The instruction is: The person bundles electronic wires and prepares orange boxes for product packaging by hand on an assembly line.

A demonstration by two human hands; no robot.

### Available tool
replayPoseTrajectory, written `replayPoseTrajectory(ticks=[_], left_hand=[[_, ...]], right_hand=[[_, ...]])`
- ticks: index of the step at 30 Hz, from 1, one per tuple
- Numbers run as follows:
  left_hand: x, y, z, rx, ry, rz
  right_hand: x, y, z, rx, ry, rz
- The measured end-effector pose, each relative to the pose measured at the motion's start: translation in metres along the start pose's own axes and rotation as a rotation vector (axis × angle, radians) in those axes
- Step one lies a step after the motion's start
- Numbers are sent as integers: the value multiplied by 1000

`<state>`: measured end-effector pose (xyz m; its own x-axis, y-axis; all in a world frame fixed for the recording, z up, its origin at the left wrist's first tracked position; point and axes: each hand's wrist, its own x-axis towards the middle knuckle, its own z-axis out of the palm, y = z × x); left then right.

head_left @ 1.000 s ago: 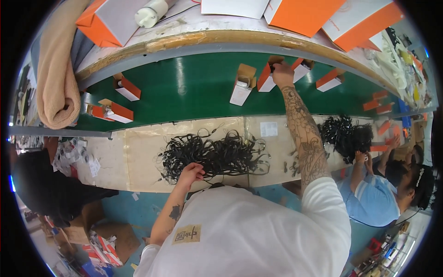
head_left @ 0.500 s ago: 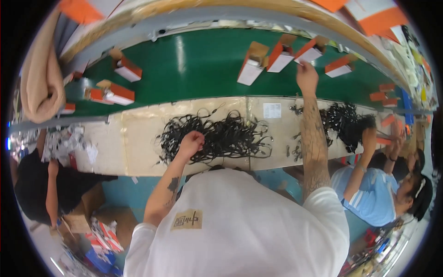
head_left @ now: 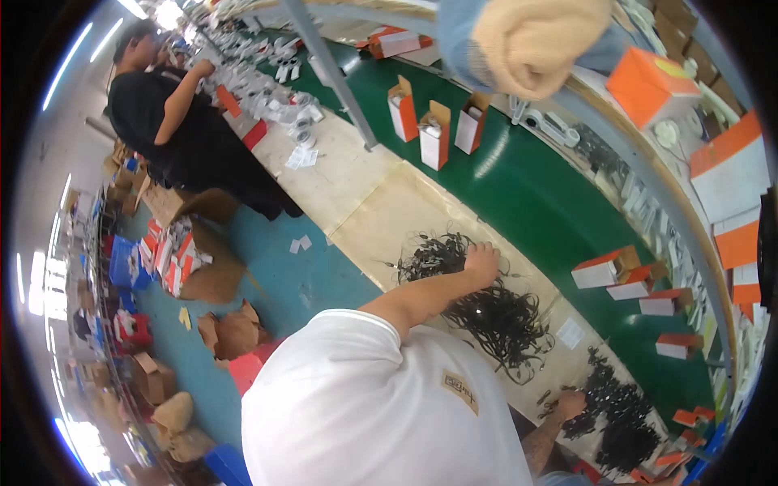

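left hand (head_left: 483, 261) closed, gripping cords off black cable pile (head_left: 486, 312) on table (head_left: 381, 206) | right hand: not in view

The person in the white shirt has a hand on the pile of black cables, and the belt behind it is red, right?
Not quite. In the head view the belt is green, not red; only the small boxes on it are partly red-orange. The rest holds: the person's left hand rests on the pile of black cables on the tan worktop.
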<state>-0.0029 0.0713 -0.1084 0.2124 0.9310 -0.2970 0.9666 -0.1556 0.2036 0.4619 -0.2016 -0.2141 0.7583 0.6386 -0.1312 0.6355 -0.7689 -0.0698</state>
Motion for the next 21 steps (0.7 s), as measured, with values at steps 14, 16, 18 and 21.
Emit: replayPoseTrajectory(ticks=[14,16,18,21], left_hand=[[-46,-43,10,-317,174,-50],[-50,-45,1,-428,224,-67],[-54,-47,-11,-436,224,-21],[-64,-50,-29,-359,320,53]], right_hand=[[-13,-19,-62,-131,-62,-60],[-19,-19,-59,-162,91,-152],[-25,-19,-55,-165,165,-185],[-9,-11,-56,32,129,-196]])
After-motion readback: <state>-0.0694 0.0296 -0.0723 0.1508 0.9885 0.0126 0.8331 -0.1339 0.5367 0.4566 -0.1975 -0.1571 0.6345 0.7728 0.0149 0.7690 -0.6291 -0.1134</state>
